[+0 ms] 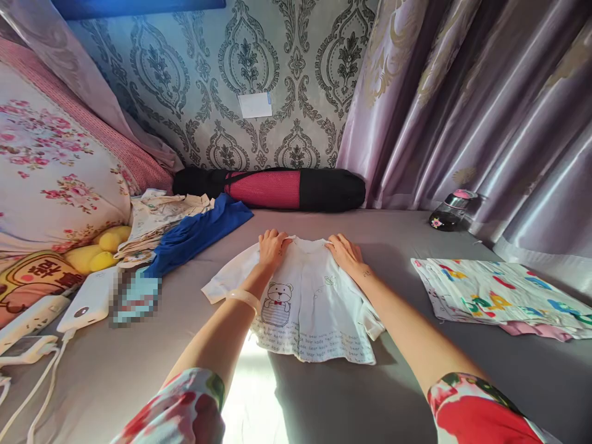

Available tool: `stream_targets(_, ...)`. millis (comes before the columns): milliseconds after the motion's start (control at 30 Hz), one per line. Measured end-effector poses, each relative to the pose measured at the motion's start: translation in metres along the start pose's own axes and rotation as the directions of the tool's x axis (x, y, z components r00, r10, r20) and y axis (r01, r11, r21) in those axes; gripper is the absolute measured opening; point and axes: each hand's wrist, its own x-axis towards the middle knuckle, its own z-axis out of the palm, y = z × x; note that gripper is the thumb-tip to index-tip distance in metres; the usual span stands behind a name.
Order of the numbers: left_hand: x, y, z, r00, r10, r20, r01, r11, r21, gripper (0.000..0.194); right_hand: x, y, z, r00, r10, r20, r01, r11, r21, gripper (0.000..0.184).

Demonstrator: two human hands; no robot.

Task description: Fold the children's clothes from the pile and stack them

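A small white baby shirt [314, 296] lies spread front up on the grey sheet, with a bear drawing on its left side and rows of printed lettering along the hem. My left hand [274, 248] is at the left shoulder beside the collar, its fingers curled and closed on the cloth. At the opposite shoulder, my right hand [345, 251] grips the fabric with thumb and fingers together. The shirt's left sleeve stretches outward, while the right one lies partly behind my right forearm.
A blue garment [198, 231] and a pile of folded clothes [160, 216] lie at left, near a white power bank [90, 299] with cables. Patterned folded cloths [499, 290] rest at right, below a dark glass jar [451, 211]. A black-and-red rolled bag [268, 188] lines the wall.
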Motion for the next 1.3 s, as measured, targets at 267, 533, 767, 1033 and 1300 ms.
stream_targets(267, 0.014, 0.001, 0.007, 0.986, -0.022, 0.163, 0.009, 0.997, 0.075, 0.035, 0.016, 0.006, 0.01, 0.997, 0.041, 0.059, -0.042, 0.999, 0.023, 0.031)
stream_targets(533, -0.005, 0.031, -0.003, 0.96, 0.176, 0.217, -0.191, 0.98, 0.05, 0.039, 0.004, -0.002, 0.013, 0.985, -0.148, 0.085, 0.147, 0.989, 0.019, 0.051)
stream_targets(767, -0.027, 0.037, 0.028, 0.923, 0.213, 0.319, -0.208, 0.977, -0.05, 0.062, -0.005, -0.008, 0.028, 0.964, -0.12, 0.237, 0.112, 0.993, 0.046, 0.063)
stream_targets(1033, -0.025, 0.033, 0.032, 0.929, 0.211, 0.304, -0.207, 0.977, -0.045, 0.06, -0.002, 0.012, 0.002, 0.988, -0.045, 0.148, -0.031, 0.879, 0.477, 0.047)
stream_targets(1300, -0.031, 0.034, 0.027, 0.954, 0.218, 0.204, -0.201, 0.974, -0.103, 0.051, -0.068, 0.075, -0.036, 0.881, 0.359, 0.309, -0.47, 0.589, 0.658, 0.013)
